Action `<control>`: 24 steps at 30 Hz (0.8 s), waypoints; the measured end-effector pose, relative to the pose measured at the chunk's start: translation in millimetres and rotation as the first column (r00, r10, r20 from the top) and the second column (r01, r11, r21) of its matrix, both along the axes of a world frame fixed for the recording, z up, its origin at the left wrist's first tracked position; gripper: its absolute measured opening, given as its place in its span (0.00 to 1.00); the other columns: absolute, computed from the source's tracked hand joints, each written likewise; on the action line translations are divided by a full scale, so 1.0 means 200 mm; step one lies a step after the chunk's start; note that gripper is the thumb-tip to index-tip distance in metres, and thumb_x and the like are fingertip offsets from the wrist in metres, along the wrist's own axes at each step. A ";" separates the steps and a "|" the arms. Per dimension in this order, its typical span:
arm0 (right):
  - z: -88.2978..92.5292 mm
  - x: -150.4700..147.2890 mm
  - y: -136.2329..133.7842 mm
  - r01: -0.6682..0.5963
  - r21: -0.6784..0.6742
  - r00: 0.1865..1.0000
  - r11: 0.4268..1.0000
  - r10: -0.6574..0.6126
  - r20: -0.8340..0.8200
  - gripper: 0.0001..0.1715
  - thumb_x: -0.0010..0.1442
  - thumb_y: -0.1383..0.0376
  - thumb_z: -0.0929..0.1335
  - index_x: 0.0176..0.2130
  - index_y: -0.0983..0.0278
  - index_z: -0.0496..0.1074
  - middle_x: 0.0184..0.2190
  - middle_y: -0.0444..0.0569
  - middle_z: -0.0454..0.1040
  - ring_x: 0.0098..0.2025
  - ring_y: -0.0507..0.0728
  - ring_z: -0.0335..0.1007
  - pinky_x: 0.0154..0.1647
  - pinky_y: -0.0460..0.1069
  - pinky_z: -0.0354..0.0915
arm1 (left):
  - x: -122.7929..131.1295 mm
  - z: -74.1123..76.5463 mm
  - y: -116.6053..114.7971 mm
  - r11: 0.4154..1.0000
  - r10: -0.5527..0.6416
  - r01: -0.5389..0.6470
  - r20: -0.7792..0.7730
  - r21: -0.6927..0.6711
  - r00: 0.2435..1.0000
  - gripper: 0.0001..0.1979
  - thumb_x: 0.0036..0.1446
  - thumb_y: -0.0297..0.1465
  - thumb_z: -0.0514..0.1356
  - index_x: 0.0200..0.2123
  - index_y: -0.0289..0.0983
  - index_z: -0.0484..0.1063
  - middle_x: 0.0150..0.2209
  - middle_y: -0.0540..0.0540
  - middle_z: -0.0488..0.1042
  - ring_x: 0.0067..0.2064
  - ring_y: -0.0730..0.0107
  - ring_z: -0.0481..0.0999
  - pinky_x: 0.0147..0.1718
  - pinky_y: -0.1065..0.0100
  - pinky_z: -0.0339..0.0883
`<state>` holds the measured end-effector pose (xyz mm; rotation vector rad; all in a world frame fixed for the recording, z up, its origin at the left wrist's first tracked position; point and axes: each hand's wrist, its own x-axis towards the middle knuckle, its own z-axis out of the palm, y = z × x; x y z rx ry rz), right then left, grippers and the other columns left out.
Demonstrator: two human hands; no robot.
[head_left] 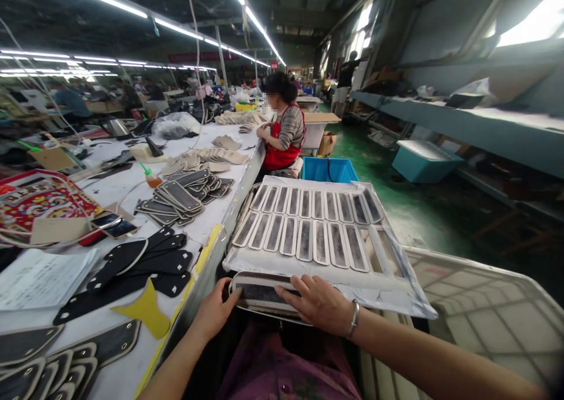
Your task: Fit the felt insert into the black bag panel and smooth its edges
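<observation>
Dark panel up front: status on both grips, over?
Left grip on dark panel's left end. Right grip across it, covering part. White-covered board of strips directly beyond.

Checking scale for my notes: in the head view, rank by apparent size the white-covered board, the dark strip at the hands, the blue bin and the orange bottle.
1. White-covered board
2. Dark strip and blue bin: unsure, both partly hidden, the strip much nearer
3. Orange bottle

The head camera looks forward and down, hands (pixel 314 303) near.
</observation>
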<state>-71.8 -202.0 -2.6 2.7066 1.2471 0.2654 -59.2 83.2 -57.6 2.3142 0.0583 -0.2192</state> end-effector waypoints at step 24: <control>0.03 0.15 0.20 0.097 -0.171 0.944 0.980 -0.145 -0.297 0.49 0.38 0.51 0.74 0.57 0.59 0.58 0.41 0.57 0.67 0.32 0.64 0.71 0.26 0.53 0.66 | 0.14 0.18 0.01 0.888 -0.271 0.274 -0.061 0.369 0.961 0.29 0.49 0.25 0.52 0.57 0.35 0.54 0.32 0.44 0.73 0.36 0.62 0.74 0.34 0.68 0.63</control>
